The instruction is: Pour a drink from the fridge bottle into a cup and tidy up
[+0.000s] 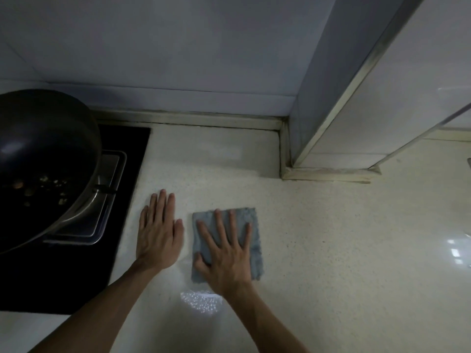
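Pressing down on one grey-blue cloth (254, 250), the right hand (226, 253) lies flat with its fingers straight and spread; the palm hides the cloth's middle, so I cannot tell whether it is folded. The cloth is a nubbly rectangle lying on the countertop (331, 238), near its front. Just beside it, apart from it, the left hand (159, 233) rests palm down on the bare counter, fingers straight and close together, holding nothing. Both forearms are cut off by the lower edge. The counter is pale speckled stone; I see one glinting patch (201, 301) between the wrists, wet or merely lit I cannot say. At left, one dark round wok (46, 154), cropped by the edge, sits on a black glass hob (127, 154); its contents are too dim to make out. Behind stand a tiled wall (178, 47) and one white boxed column (356, 110) with metal trim.
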The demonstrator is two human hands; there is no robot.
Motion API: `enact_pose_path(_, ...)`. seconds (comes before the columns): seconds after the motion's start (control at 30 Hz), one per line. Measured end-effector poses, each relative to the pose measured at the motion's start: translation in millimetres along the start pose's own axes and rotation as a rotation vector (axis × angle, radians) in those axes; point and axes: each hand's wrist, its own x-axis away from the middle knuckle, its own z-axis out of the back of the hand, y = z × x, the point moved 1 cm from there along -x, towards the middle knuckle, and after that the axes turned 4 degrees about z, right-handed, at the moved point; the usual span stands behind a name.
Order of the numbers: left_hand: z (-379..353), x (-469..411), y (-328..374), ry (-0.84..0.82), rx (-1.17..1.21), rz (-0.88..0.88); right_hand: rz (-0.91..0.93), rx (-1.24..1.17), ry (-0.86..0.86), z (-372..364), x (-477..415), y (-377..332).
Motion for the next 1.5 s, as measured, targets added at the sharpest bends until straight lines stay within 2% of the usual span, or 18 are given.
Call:
enact_pose_path(0.1, -0.1, -0.5, -0.4, -0.001, 0.0, -0.003, 0.006, 0.012, 0.035, -1.6, 18.2, 13.8)
enact_pose_path(0.2, 0.6, -0.9, 1.0, -0.003, 0.008, 0.0, -0.08, 0.019, 0.073, 5.6, 18.6, 35.0)
enact_pose_path(0.43, -0.3, 0.3, 2.6, -0.001, 0.037, 0.021, -0.191, 0.005, 0.051, 31.8, -36.6, 71.6)
enact_pose_path(0.67, 0.2, 0.0, 0.4, -0.005, 0.078, 0.019, -0.182, 0.022, 0.059, 54.3, -104.2, 64.8)
enact_pose_path(0.9, 1.4, 0.3, 0.9, -0.026, 0.133, 0.022, -0.095, -0.012, 0.022, 66.3, -160.4, 72.3)
enact_pose_path(1.13, 2.2, -0.6, -2.1, -0.047, 0.101, 0.019, -0.082, -0.083, -0.073, 83.1, -165.8, 73.6)
enact_pose_path(1.23, 2.3, -1.0, -2.2, -0.041, 0.084, 0.009, -0.09, -0.087, -0.009, 100.3, -154.6, 72.2)
enact_pose_path(1.4, 8.9, -1.4, 1.6, -0.151, 0.086, 0.039, -0.098, -0.206, -0.005, 125.5, -108.5, 62.5)
enact_pose_path(1.5, 30.1, -8.8, 7.7, -0.308, 0.144, 0.051, -0.12, -0.28, -0.035, 147.6, -84.0, 64.6)
